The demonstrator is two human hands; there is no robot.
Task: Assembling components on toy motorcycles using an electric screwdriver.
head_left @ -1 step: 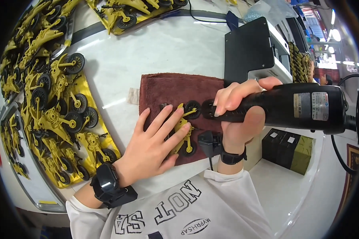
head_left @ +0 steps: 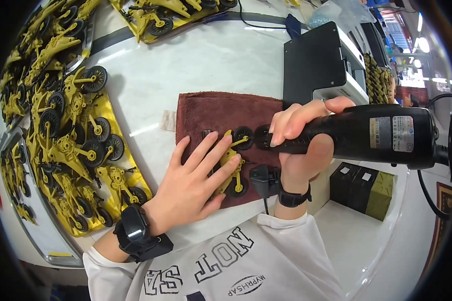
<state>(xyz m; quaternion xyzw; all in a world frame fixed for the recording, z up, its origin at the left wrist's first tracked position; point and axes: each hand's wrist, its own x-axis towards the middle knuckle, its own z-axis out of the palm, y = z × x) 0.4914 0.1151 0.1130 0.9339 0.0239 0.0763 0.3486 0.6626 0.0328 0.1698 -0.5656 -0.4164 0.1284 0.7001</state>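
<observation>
Left hand (head_left: pixel 196 178) is lying flat with the fingers spread, pressing down on a yellow toy chassis with black wheels (head_left: pixel 232 168) that sits on a dark red towel (head_left: pixel 221 113) in the middle of the white table (head_left: pixel 206 60). Right hand (head_left: pixel 301 145) is wrapped tight around a chunky black electric screwdriver (head_left: pixel 366 134), held sideways with its tip right at the front wheel of the toy. Off to the left there's a yellow tray (head_left: pixel 118 168) piled with more of the same yellow wheeled parts, and another batch sits at the top edge. A black box-shaped machine (head_left: pixel 314 62) stands just behind the towel, and dark and olive boxes (head_left: pixel 366 188) sit lower right.
</observation>
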